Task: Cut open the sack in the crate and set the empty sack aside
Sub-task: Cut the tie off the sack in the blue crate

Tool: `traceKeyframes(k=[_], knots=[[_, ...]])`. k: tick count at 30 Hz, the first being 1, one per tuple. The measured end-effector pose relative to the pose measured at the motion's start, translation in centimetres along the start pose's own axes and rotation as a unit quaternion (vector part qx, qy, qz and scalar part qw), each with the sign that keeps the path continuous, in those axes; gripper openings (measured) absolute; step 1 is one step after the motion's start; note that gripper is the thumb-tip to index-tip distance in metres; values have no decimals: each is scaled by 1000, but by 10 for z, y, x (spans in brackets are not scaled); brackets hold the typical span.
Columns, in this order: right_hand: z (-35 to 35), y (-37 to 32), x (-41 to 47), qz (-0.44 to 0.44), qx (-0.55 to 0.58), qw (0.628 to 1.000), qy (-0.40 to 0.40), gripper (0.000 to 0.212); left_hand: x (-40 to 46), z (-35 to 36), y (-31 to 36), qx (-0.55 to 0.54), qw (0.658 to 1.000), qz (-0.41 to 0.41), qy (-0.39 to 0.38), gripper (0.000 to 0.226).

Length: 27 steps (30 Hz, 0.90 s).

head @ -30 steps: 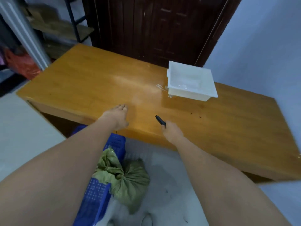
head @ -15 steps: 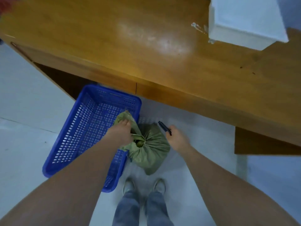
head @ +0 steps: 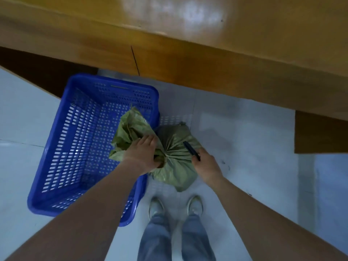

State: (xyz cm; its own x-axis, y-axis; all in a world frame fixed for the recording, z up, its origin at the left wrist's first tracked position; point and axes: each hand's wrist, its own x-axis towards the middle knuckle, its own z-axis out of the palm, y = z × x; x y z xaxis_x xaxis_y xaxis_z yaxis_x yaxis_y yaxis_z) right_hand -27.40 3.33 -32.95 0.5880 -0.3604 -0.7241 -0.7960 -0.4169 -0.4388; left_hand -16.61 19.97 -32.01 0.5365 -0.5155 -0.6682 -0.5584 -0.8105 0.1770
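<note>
A green woven sack (head: 175, 164), tied at its neck with a pale string, stands in a white perforated crate (head: 175, 119) on the floor. The sack's loose top fans out to the left over the rim of a blue crate. My left hand (head: 145, 155) grips the sack's gathered neck just left of the tie. My right hand (head: 205, 162) holds a dark cutter (head: 191, 150) whose tip lies over the sack's right side, close to the tie.
A blue perforated crate (head: 62, 147) stands on the floor left of the sack. The wooden table's front edge (head: 188, 59) overhangs beyond both crates. My two feet (head: 175, 206) stand just behind the sack on the pale floor.
My view has tilted down from the tabletop to the floor. Both hands dropped from the table edge to the sack; the left closed on its neck and the right brought the cutter to it.
</note>
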Motion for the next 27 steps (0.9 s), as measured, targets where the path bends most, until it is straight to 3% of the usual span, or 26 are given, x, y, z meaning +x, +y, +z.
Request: traceKeyframes(k=[7,15,18,22,27], knots=[[19,43,29,-6,45,999,14,23,35,37,-18,150,988,31,-16,98],[50,60,57,-3,91,996,14,18,67,69,-27,199,979,4,-32,105],[59,66,62,0,102,995,10,13,75,89,-25,183,982,-9,-36,96],[64,69,63,-9,133,991,18,10,81,101,-18,130,991,-43,3,57],[68,68,62,-10,205,979,17,13,83,107,-18,60,997,-54,7,50]])
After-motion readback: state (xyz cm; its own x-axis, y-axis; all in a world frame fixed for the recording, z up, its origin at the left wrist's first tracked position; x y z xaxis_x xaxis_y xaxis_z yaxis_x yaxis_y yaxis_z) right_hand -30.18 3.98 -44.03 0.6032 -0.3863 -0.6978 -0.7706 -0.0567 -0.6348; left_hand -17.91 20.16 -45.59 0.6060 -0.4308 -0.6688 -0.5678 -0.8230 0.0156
